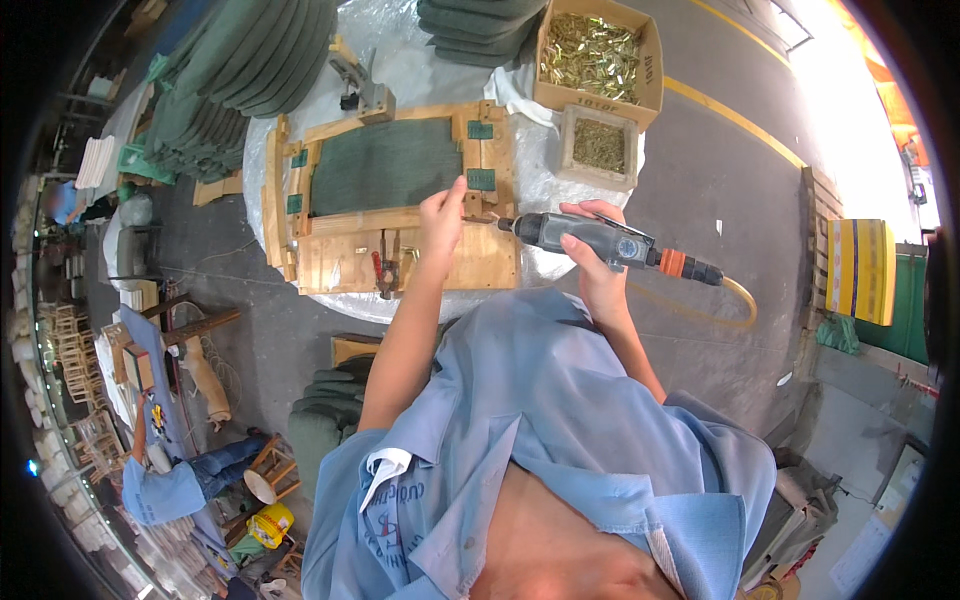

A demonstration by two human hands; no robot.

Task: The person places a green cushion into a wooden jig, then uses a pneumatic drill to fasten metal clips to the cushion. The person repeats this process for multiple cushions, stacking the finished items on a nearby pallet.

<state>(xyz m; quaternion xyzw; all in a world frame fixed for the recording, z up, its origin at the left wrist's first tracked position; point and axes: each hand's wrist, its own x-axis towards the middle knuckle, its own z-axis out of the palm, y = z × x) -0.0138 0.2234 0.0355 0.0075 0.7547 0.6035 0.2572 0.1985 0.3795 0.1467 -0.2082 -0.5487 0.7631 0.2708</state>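
My right hand [600, 265] is wrapped round a grey pneumatic screwdriver [570, 235], held level with its bit pointing left. An orange fitting and a yellow hose trail from its rear. Close to the bit's tip, my left hand [442, 215] is closed in a pinch; whatever its fingers hold is too small to make out. Both hands are over a wooden jig [345, 265], at its right side. A dark green padded panel [385, 165] lies inside the jig's frame, with small green patches [481, 180] on the wood around it.
Beyond the jig stand a cardboard box [590, 60] of brass-coloured metal pieces and a smaller tray [600, 145] of small fasteners. A red-handled tool [385, 270] lies on the jig. Stacked green panels [250, 60] rise far left. A co-worker [175, 490] is at lower left.
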